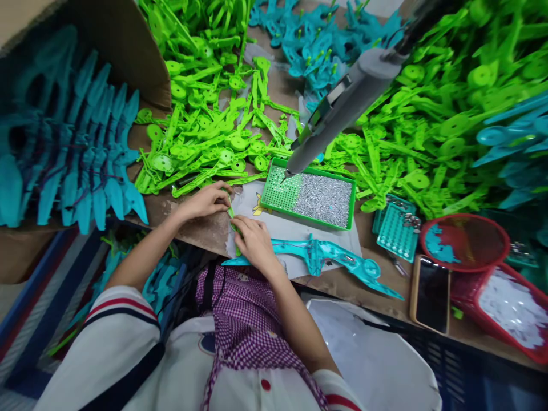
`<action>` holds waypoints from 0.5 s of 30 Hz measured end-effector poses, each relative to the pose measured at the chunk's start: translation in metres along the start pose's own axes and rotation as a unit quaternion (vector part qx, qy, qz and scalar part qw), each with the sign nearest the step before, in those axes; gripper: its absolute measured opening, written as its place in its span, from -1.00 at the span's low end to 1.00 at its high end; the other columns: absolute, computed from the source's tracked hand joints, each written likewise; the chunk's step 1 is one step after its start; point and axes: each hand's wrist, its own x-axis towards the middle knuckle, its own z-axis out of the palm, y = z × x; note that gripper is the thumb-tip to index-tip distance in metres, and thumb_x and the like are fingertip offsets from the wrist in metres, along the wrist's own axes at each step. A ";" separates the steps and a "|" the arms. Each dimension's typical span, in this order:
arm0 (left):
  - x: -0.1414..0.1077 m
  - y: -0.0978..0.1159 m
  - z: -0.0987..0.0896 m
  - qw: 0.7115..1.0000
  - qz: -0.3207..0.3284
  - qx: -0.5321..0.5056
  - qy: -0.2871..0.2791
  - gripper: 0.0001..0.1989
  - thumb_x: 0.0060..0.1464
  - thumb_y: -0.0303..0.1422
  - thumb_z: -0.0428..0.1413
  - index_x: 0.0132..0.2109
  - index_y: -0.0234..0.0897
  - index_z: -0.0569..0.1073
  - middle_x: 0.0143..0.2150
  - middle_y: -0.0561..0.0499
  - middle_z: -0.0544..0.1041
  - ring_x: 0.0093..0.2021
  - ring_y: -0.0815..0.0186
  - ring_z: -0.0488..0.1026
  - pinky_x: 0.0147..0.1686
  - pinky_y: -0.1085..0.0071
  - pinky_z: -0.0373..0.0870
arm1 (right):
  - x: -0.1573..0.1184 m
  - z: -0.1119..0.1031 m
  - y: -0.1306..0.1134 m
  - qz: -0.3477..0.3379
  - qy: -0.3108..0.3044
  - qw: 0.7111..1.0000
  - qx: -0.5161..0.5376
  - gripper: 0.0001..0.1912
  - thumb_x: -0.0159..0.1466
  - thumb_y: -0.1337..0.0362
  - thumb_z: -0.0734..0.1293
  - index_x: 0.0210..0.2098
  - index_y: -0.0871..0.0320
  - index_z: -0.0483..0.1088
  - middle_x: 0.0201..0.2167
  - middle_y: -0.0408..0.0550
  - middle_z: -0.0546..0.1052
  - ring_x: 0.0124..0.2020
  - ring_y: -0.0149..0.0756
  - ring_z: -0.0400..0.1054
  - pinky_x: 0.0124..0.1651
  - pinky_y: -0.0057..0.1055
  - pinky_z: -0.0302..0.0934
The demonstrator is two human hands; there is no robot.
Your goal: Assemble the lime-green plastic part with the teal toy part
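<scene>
One grey power screwdriver hangs over the counter, slanting down leftward to its tip above the left part of one green tray. Small metal pins, too many to count, fill the tray's right part.

Two hands work at the near edge, left of the middle. Left hand and right hand both have their grip closed on one slim green piece, left hand at its far end and right hand nearer the body. Its long axis runs from far to near, the near end slanting slightly right; the fingers hide part of it.

One teal bow-shaped part lies along the near edge, its long axis left to right. One pointed end aims left, beneath the right forearm's side; the other aims right and slightly nearer.

At the near right are one phone, one round red basket, one red bin of white pieces and two small teal trays, overlapping. Uncounted green parts heap across the far side, with teal parts at the far edge.
</scene>
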 end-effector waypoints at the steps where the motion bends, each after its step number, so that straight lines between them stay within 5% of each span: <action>1: 0.003 -0.002 -0.002 1.000 0.005 -0.012 -0.019 -0.94 0.02 -0.42 0.18 -0.31 -0.25 0.55 0.03 -0.06 0.47 0.01 0.20 0.46 0.06 0.22 0.37 | 0.002 -0.002 -0.002 0.003 -0.008 1.000 -0.017 -0.61 0.32 0.40 0.16 0.12 0.15 0.33 0.15 0.04 0.44 0.08 -0.15 0.32 0.08 -0.18 0.11; 5: 0.009 -0.007 -0.005 0.997 0.009 -0.049 -0.055 -0.92 -0.03 -0.41 0.19 -0.31 -0.26 0.54 0.03 -0.10 0.47 0.01 0.18 0.46 0.05 0.20 0.39 | 0.015 -0.007 -0.009 0.006 -0.037 0.996 -0.083 -0.61 0.29 0.35 0.19 0.10 0.13 0.32 0.03 0.08 0.48 0.01 -0.05 0.28 0.00 -0.12 0.14; 15: 0.015 -0.006 0.004 0.997 -0.007 -0.077 -0.021 -0.89 -0.11 -0.52 0.17 -0.36 -0.27 0.51 -0.13 -0.03 0.44 -0.01 0.21 0.45 0.07 0.23 0.37 | 0.021 0.001 -0.004 0.034 -0.030 0.995 -0.085 -0.60 0.29 0.34 0.17 0.11 0.21 0.32 0.00 0.14 0.45 0.01 -0.05 0.24 0.03 -0.16 0.14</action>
